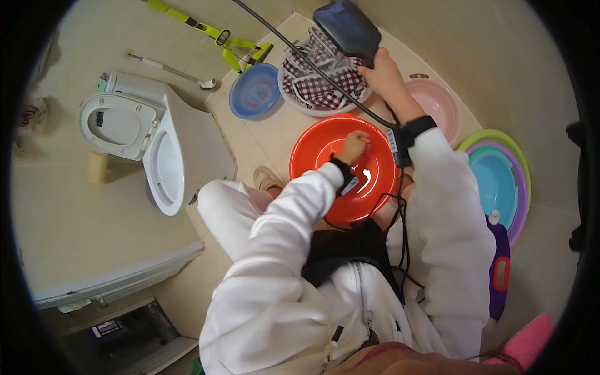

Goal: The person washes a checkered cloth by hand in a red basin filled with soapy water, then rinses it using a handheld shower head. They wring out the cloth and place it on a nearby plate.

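My left hand (355,147) is inside a glossy red plastic basin (303,145), above its bottom, with the fingers partly curled; whether it holds anything is unclear. My right hand (385,74) is raised over the far right rim area and grips the handle of a dark, rounded rectangular object (348,29), perhaps a water scoop. Beneath that object, checked red-and-white cloth (323,84) fills a pale basin (307,108). Both wrists wear black bands with small labelled devices, and black cables run from them past the red basin.
A blue basin (254,91), a pink basin (436,105) and stacked coloured basins (494,180) surround the work area. To the left are a toilet (164,168), a white-handled brush (173,70) and a lime-green mop (220,37). A black cable (300,51) crosses overhead.
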Demonstrator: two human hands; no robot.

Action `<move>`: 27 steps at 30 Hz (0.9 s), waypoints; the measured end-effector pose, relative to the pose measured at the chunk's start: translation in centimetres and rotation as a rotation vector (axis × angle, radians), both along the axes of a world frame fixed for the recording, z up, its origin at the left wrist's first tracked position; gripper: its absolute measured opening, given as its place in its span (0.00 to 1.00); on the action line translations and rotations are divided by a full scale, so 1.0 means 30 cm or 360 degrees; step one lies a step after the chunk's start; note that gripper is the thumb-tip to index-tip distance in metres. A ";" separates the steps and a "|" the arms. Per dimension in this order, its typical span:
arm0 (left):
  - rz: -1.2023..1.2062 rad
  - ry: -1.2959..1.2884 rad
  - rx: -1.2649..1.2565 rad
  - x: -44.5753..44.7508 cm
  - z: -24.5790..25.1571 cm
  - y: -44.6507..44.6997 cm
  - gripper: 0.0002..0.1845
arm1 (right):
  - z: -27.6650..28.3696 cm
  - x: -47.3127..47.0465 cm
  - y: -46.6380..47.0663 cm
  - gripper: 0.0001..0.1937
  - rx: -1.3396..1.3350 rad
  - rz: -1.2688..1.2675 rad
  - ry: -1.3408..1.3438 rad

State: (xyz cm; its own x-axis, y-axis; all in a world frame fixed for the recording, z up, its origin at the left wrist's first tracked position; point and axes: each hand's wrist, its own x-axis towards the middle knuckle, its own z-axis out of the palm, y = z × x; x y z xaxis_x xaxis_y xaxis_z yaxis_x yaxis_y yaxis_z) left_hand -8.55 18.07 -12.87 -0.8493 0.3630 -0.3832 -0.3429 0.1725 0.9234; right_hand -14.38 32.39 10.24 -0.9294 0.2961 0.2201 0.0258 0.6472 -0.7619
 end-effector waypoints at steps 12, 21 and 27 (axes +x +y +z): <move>-0.0036 0.0632 -0.1314 -0.153 -0.214 0.345 0.17 | 0.204 0.045 -0.057 0.19 -0.0007 0.0007 0.0185; 0.0143 -0.0704 0.0677 -0.245 -0.179 0.527 0.13 | 0.210 0.051 -0.056 0.20 -0.0241 -0.0138 -0.0044; 0.0412 -0.0862 0.1195 -0.161 -0.068 0.580 0.15 | 0.176 0.066 -0.042 0.21 -0.0167 -0.0106 0.0052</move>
